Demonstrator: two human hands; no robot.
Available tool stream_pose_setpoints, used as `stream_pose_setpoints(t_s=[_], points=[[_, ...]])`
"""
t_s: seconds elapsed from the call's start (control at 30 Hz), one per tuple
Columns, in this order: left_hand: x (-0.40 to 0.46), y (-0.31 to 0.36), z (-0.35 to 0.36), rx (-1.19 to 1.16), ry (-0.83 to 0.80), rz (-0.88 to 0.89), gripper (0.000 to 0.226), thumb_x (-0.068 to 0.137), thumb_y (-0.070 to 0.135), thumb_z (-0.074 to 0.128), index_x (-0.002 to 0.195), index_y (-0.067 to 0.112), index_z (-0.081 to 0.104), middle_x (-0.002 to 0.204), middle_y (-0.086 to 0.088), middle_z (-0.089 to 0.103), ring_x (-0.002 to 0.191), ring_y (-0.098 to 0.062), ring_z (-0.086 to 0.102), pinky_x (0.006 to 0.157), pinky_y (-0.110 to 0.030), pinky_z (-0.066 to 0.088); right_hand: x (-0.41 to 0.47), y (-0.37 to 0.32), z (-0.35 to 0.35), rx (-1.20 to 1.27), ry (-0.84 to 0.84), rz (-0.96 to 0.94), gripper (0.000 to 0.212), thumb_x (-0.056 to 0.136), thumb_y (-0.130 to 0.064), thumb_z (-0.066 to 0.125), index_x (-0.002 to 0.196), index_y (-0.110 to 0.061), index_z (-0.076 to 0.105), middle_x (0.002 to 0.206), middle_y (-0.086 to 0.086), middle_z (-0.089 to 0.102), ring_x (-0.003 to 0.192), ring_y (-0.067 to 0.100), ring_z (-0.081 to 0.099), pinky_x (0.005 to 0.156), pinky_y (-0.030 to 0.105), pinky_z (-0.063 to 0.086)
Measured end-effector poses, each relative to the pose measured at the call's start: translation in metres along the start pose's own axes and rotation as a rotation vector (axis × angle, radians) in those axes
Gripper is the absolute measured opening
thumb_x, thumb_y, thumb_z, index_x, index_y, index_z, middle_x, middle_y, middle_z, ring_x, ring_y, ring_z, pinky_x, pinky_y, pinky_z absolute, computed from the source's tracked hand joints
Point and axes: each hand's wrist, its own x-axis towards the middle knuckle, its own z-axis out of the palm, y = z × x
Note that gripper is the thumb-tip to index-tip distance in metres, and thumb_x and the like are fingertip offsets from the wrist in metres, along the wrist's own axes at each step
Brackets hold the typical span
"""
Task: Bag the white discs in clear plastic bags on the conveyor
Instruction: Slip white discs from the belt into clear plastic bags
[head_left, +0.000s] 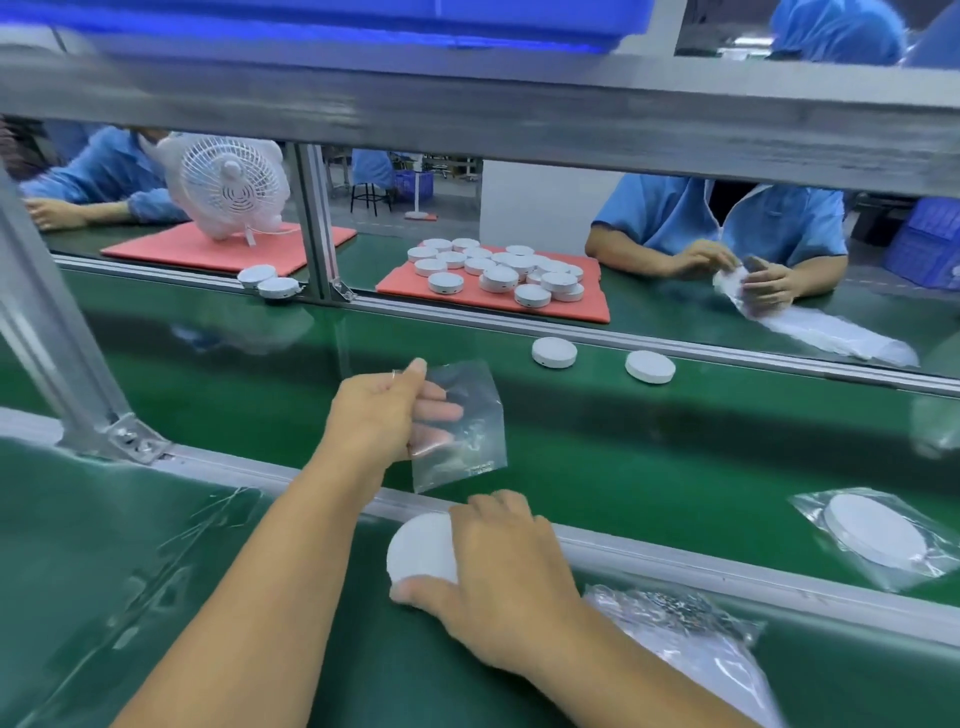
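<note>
Over the green conveyor (675, 452), the left hand (382, 410) pinches an empty clear bag (460, 431) by its top edge, fingers showing through the film. Nearer, the right hand (511, 577) is curled around a white disc (421, 551) at the near rail. The step looks like loading: next, the bag mouth must be spread so the disc slides in.
</note>
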Motion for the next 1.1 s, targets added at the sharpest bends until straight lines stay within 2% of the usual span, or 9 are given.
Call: stream_pose_setpoints(t_s=[0.1,0.17,0.27,0.43,0.6,0.73,0.87,1.0,1.1], points=[[0.002,-0.009,0.001,0.081,-0.02,0.04,0.052,0.098,0.039,0.069,0.079,-0.009,0.065,0.066,-0.019,0.062,0.061,-0.027,0.059,0.066,-0.038,0.05,-0.005,0.007,-0.005,0.453,0.036,0.026,0.047,0.073,-0.051,0.079,0.107,-0.036,0.052,0.102,-0.011,0.06,0.096,0.017,0.056,0.081,0.037,0.051],[0.001,-0.013,0.003,0.093,-0.049,0.059,0.047,0.093,0.031,0.078,0.075,-0.009,0.061,0.067,-0.018,0.063,0.065,-0.028,0.069,0.069,-0.041,0.054,-0.011,0.02,-0.013,0.672,0.123,0.011,0.045,0.067,-0.034,0.086,0.101,-0.038,0.057,0.09,-0.011,0.066,0.083,0.013,0.063,0.076,0.037,0.056],[-0.01,-0.006,0.017,0.205,-0.107,0.082,0.025,0.083,0.023,0.087,0.071,0.006,0.074,0.069,-0.003,0.077,0.058,-0.016,0.076,0.061,-0.03,0.061,-0.018,0.052,-0.038,0.97,0.422,0.011,0.042,0.068,-0.013,0.09,0.094,-0.036,0.067,0.09,-0.012,0.074,0.077,0.011,0.071,0.068,0.03,0.06],[-0.043,0.011,0.051,0.478,-0.32,0.119,0.019,0.072,0.032,0.094,0.07,0.029,0.076,0.069,0.002,0.078,0.066,-0.014,0.078,0.079,-0.045,0.064,-0.025,0.104,-0.081,1.085,0.795,0.006,0.035,0.075,-0.011,0.086,0.099,-0.03,0.069,0.095,-0.011,0.076,0.084,0.008,0.073,0.07,0.017,0.057],[-0.066,0.025,0.068,0.462,-0.472,0.171,0.017,0.076,0.033,0.091,0.073,0.024,0.077,0.071,0.002,0.079,0.068,-0.015,0.079,0.088,-0.053,0.062,-0.027,0.125,-0.085,0.927,0.68,0.032,0.034,0.075,-0.013,0.088,0.097,-0.031,0.07,0.091,-0.011,0.076,0.081,0.013,0.072,0.072,0.026,0.06],[-0.066,0.026,0.067,0.461,-0.457,0.188,0.015,0.078,0.037,0.088,0.074,0.027,0.078,0.07,0.005,0.079,0.068,-0.013,0.079,0.087,-0.047,0.063,-0.028,0.127,-0.091,0.964,0.738,-0.021,0.033,0.073,-0.018,0.089,0.096,-0.032,0.071,0.093,-0.014,0.077,0.083,0.009,0.073,0.071,0.02,0.058],[-0.062,0.021,0.066,0.4,-0.466,0.167,0.018,0.081,0.031,0.087,0.074,0.017,0.078,0.075,0.001,0.081,0.072,-0.02,0.08,0.088,-0.051,0.062,-0.027,0.124,-0.09,0.981,0.629,-0.054,0.033,0.07,-0.021,0.088,0.098,-0.028,0.073,0.092,-0.009,0.078,0.083,0.013,0.075,0.072,0.022,0.06],[-0.061,0.023,0.064,0.194,-0.458,0.139,0.018,0.085,0.021,0.083,0.073,0.009,0.078,0.082,-0.001,0.081,0.066,-0.026,0.079,0.06,-0.027,0.061,-0.025,0.133,-0.087,0.949,0.649,0.031,0.032,0.076,-0.011,0.086,0.099,-0.027,0.071,0.088,-0.011,0.077,0.079,0.011,0.072,0.072,0.024,0.059],[-0.063,0.024,0.065,0.103,-0.502,0.129,0.013,0.083,0.015,0.083,0.074,0.008,0.08,0.079,-0.01,0.081,0.067,-0.029,0.079,0.06,-0.022,0.061,-0.026,0.135,-0.087,0.964,0.64,0.012,0.033,0.076,-0.008,0.086,0.1,-0.025,0.071,0.086,-0.013,0.076,0.076,0.007,0.072,0.069,0.017,0.057]])
